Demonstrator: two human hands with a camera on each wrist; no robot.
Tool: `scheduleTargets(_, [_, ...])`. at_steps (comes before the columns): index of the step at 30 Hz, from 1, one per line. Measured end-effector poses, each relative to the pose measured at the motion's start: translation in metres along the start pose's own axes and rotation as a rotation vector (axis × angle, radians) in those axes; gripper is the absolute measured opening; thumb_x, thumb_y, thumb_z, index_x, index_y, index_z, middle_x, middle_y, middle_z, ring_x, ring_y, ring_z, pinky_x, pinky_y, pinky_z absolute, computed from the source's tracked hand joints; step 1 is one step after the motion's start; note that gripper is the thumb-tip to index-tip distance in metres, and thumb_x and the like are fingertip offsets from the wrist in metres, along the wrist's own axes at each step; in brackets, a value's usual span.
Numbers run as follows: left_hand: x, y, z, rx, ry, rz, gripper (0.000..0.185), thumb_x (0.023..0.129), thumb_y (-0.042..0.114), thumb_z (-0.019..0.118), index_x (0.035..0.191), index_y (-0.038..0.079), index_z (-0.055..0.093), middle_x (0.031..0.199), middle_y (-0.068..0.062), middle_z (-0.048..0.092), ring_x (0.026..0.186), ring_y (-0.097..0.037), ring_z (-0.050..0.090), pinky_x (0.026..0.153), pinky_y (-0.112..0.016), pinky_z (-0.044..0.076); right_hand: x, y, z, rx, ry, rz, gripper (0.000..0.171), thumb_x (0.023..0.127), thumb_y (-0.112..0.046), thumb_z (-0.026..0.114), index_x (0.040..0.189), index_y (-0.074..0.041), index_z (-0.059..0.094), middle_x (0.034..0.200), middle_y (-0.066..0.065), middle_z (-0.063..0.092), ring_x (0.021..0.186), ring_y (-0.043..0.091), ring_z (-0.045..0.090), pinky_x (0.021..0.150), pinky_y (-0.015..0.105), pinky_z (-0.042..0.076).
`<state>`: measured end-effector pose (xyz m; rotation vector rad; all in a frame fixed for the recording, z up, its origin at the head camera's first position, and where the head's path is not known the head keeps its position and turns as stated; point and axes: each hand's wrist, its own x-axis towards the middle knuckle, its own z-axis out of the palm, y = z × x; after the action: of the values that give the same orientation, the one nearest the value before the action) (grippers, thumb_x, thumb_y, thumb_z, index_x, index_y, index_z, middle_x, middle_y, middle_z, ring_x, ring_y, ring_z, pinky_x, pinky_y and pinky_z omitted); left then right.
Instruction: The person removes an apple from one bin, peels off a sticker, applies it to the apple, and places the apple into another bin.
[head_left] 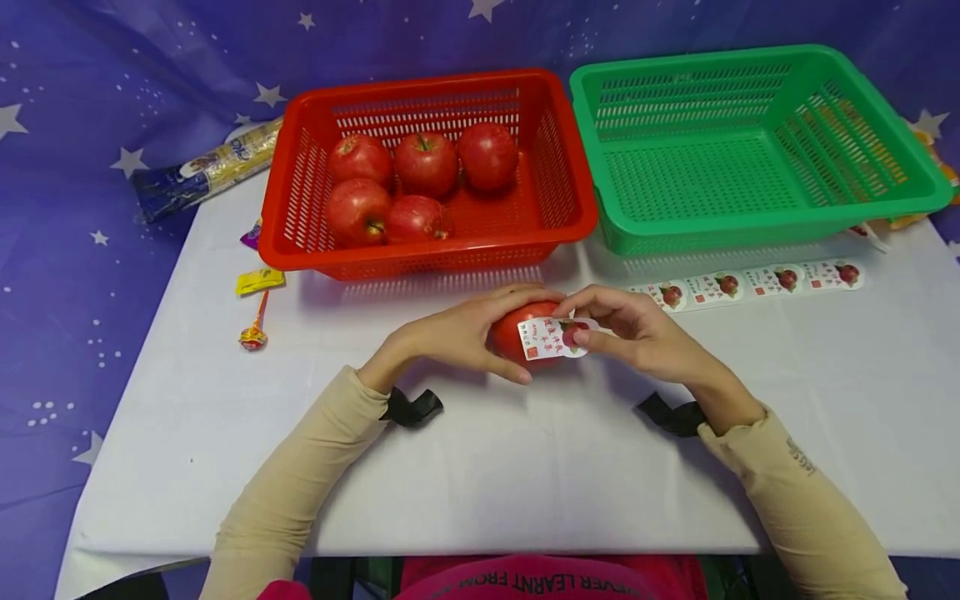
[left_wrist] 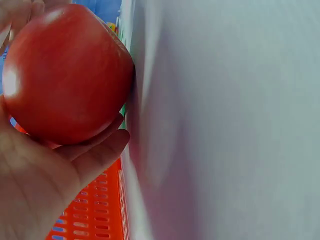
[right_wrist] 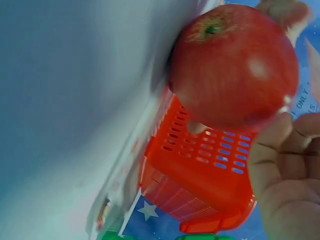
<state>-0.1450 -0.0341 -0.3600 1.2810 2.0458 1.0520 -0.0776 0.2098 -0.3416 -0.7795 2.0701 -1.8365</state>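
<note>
My left hand (head_left: 457,333) grips a red apple (head_left: 516,332) resting on the white table (head_left: 525,467) in front of the red basket (head_left: 558,225). My right hand (head_left: 630,329) pinches a white sticker (head_left: 551,337) with a fruit picture and holds it against the apple's near side. In the left wrist view the apple (left_wrist: 65,75) sits in my palm, touching the table. In the right wrist view the apple (right_wrist: 235,65) shows its stem end, with the red basket (right_wrist: 200,185) behind it.
The red basket holds several red apples (head_left: 426,162). An empty green basket (head_left: 750,150) stands to its right. A strip of stickers (head_left: 750,282) lies before the green basket. Candy wrappers (head_left: 258,282), a lollipop (head_left: 253,336) and a long packet (head_left: 202,171) lie at left.
</note>
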Motion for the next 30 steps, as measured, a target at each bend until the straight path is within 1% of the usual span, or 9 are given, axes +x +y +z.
scheduleTargets(6, [0.0004, 0.0007, 0.0011, -0.014, -0.002, -0.017, 0.086, 0.074, 0.038, 0.082, 0.146, 0.022, 0.037, 0.146, 0.005, 0.04, 0.135, -0.009, 0.036, 0.114, -0.033, 0.03, 0.0009, 0.0023, 0.0058, -0.081, 0.012, -0.007, 0.022, 0.091, 0.005, 0.058, 0.112, 0.004, 0.06, 0.106, -0.005, 0.065, 0.094, 0.011, 0.062, 0.083, 0.021, 0.05])
scheduleTargets(11, [0.0011, 0.0003, 0.0011, -0.023, 0.0, -0.046, 0.074, 0.084, 0.037, 0.073, 0.146, 0.023, 0.036, 0.144, 0.004, 0.041, 0.128, -0.009, 0.041, 0.107, -0.032, 0.038, 0.0017, 0.0041, 0.0092, -0.188, 0.055, 0.02, 0.025, 0.09, 0.006, 0.058, 0.113, 0.0, 0.062, 0.11, -0.006, 0.064, 0.102, 0.008, 0.061, 0.087, 0.02, 0.049])
scheduleTargets(14, [0.0015, 0.0001, 0.0009, -0.023, -0.006, -0.07, 0.07, 0.088, 0.037, 0.067, 0.148, 0.023, 0.034, 0.145, 0.003, 0.039, 0.129, -0.01, 0.04, 0.107, -0.033, 0.038, 0.0015, 0.0044, 0.0096, -0.231, 0.078, 0.019, 0.028, 0.09, 0.006, 0.058, 0.116, -0.001, 0.062, 0.114, -0.001, 0.065, 0.108, 0.005, 0.059, 0.089, 0.018, 0.047])
scheduleTargets(17, [0.0019, -0.0002, 0.0, -0.036, -0.016, -0.089, 0.071, 0.089, 0.035, 0.066, 0.15, 0.022, 0.031, 0.149, 0.002, 0.036, 0.132, -0.011, 0.037, 0.109, -0.034, 0.036, 0.0014, 0.0043, 0.0083, -0.266, 0.094, 0.0, 0.031, 0.089, 0.006, 0.059, 0.119, -0.002, 0.06, 0.115, 0.006, 0.065, 0.104, 0.005, 0.061, 0.089, 0.017, 0.047])
scheduleTargets(20, [0.0019, -0.0007, -0.0007, -0.058, -0.028, -0.107, 0.074, 0.09, 0.032, 0.066, 0.151, 0.02, 0.028, 0.149, 0.0, 0.035, 0.131, -0.013, 0.038, 0.108, -0.034, 0.037, 0.0021, 0.0044, 0.0069, -0.312, 0.116, -0.022, 0.034, 0.088, 0.006, 0.061, 0.122, -0.002, 0.059, 0.104, 0.008, 0.069, 0.093, 0.005, 0.064, 0.085, 0.017, 0.048])
scheduleTargets(23, [0.0015, 0.0, -0.0016, -0.079, -0.037, -0.134, 0.075, 0.09, 0.031, 0.065, 0.152, 0.017, 0.025, 0.149, -0.002, 0.034, 0.131, -0.015, 0.038, 0.109, -0.034, 0.037, 0.0034, 0.0054, 0.0062, -0.364, 0.183, -0.062, 0.036, 0.086, 0.009, 0.061, 0.121, 0.001, 0.058, 0.084, 0.001, 0.069, 0.075, 0.005, 0.062, 0.073, 0.016, 0.046])
scheduleTargets(27, [0.0008, 0.0022, -0.0025, -0.087, -0.045, -0.18, 0.078, 0.09, 0.03, 0.065, 0.153, 0.015, 0.022, 0.153, -0.005, 0.031, 0.137, -0.017, 0.035, 0.113, -0.037, 0.033, 0.0048, 0.005, 0.0058, -0.388, 0.385, -0.163, 0.034, 0.082, 0.012, 0.062, 0.116, 0.005, 0.061, 0.068, -0.005, 0.057, 0.062, 0.005, 0.05, 0.06, 0.019, 0.039])
scheduleTargets(29, [0.0007, 0.0033, -0.0023, -0.071, -0.047, -0.196, 0.08, 0.09, 0.032, 0.066, 0.153, 0.014, 0.021, 0.153, -0.005, 0.03, 0.138, -0.018, 0.034, 0.114, -0.037, 0.032, 0.0052, 0.0046, 0.007, -0.402, 0.44, -0.206, 0.033, 0.083, -0.002, 0.07, 0.115, 0.005, 0.062, 0.069, -0.001, 0.055, 0.064, 0.005, 0.048, 0.06, 0.021, 0.038])
scheduleTargets(30, [0.001, 0.0035, -0.0017, -0.066, -0.044, -0.197, 0.08, 0.09, 0.033, 0.065, 0.153, 0.014, 0.021, 0.152, -0.005, 0.032, 0.137, -0.018, 0.035, 0.113, -0.037, 0.033, 0.0054, 0.0044, 0.0082, -0.414, 0.439, -0.214, 0.037, 0.084, -0.013, 0.073, 0.114, 0.004, 0.062, 0.071, 0.0, 0.056, 0.067, 0.006, 0.049, 0.062, 0.022, 0.038])
